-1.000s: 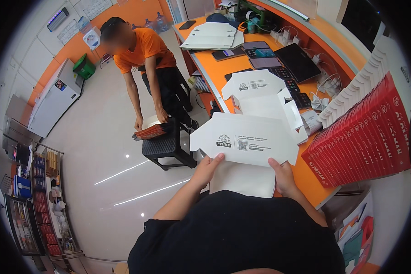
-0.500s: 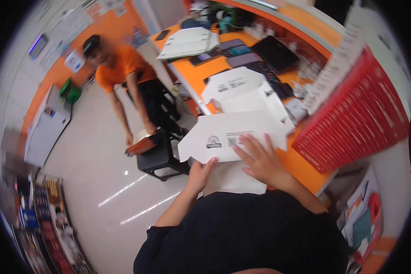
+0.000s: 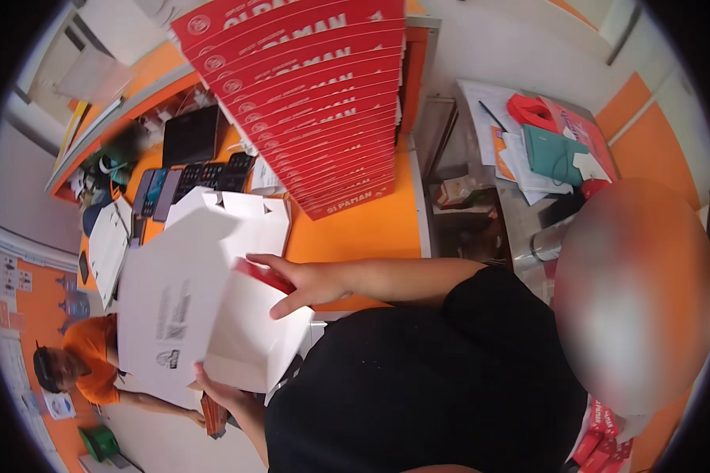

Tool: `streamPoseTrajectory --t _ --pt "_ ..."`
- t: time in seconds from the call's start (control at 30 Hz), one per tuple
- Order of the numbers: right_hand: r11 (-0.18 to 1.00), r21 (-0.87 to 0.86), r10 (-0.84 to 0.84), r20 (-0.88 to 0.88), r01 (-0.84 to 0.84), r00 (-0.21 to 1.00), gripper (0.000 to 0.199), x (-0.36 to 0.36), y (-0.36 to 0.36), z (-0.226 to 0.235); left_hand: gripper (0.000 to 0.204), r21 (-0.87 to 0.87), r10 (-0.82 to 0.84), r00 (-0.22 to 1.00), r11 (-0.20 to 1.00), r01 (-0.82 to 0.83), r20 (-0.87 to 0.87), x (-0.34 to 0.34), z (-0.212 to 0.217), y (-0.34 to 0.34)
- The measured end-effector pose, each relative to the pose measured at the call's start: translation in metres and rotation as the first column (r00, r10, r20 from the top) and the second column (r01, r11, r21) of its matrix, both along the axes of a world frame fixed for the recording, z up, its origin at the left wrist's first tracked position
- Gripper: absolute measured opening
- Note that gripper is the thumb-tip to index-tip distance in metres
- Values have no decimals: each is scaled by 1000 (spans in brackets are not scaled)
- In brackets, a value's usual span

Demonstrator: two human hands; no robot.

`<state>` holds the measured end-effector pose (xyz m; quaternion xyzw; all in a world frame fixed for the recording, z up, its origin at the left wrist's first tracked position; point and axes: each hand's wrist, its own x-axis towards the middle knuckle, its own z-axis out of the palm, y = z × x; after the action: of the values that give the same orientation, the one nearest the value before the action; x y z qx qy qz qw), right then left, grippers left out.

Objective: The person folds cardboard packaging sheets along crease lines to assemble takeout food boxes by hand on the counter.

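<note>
Between my hands is a partly folded cardboard box (image 3: 189,292), white inside with small black print and a strip of red outer side showing. My left hand (image 3: 225,394) grips its near lower edge, thumb on the white panel and other fingers hidden beneath. Around the red-edged flap on the right is my right hand (image 3: 300,282), index finger stretched along the fold and thumb bent over the white inside. Just beyond, the box overlaps the orange table (image 3: 355,252). A tall stack of flat red cardboard boxes (image 3: 331,118) stands on that table.
Phones, handheld devices (image 3: 201,177), a black tablet (image 3: 191,135) and papers (image 3: 110,244) lie on the table's far left. A person in orange (image 3: 87,355) reaches toward a brownish object at lower left. A grey side surface (image 3: 481,102) holds papers and a teal pouch (image 3: 552,154).
My view has swung right, so the red stack now stands ahead. The cardboard box has turned and its near part is folded up; my right hand has moved to its right-hand flap.
</note>
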<state>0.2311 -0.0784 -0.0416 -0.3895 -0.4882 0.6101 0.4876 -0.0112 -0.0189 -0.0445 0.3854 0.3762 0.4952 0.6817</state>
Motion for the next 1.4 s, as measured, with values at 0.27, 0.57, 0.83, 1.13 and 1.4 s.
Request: streamPoseTrajectory --t 0.27,0.57,0.83,1.13,1.4 --pt "865 2 -441 -472 502 763 67 83 -82 59 93 555 -348 938 778 295 -10 37 8 12" --pt "151 75 -724 -671 986 162 56 150 -217 100 53 213 -402 843 844 493 -357 35 -14 20" --pt "-344 -295 -597 -665 892 -450 47 238 -258 39 43 64 -468 758 831 552 -455 33 -25 21" --pt "-584 -349 -606 -414 733 -680 77 268 -238 -14 33 232 -276 667 790 567 -692 14 -31 16" --pt "384 908 -901 328 167 284 31 68 -46 -20 25 498 485 243 511 701 -840 1 -47 8"
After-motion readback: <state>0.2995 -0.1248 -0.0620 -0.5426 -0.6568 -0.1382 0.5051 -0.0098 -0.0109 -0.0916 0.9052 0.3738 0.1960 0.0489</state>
